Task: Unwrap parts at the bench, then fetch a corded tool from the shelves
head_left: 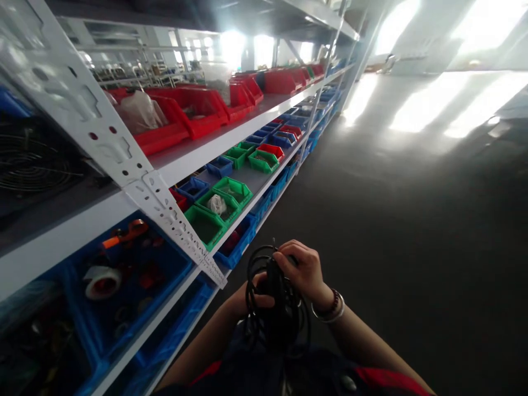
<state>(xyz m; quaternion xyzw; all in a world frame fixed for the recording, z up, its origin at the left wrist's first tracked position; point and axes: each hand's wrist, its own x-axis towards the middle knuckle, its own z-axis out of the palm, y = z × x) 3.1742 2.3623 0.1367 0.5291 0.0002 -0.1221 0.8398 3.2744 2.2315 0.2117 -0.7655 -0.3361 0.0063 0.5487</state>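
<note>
Both hands, L [243,300] & R [303,269], grip black coiled cable [274,313] beside shelf w/ bins [231,192].

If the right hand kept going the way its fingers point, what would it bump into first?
The right hand points left over the coiled black cable toward the shelf. Past the cable, it would probably meet the blue bin at the shelf edge; depth is unclear.

No text could be read anywhere; the small embossed lettering near the lower end of the white shelf upright [181,234] was too blurred.
</note>
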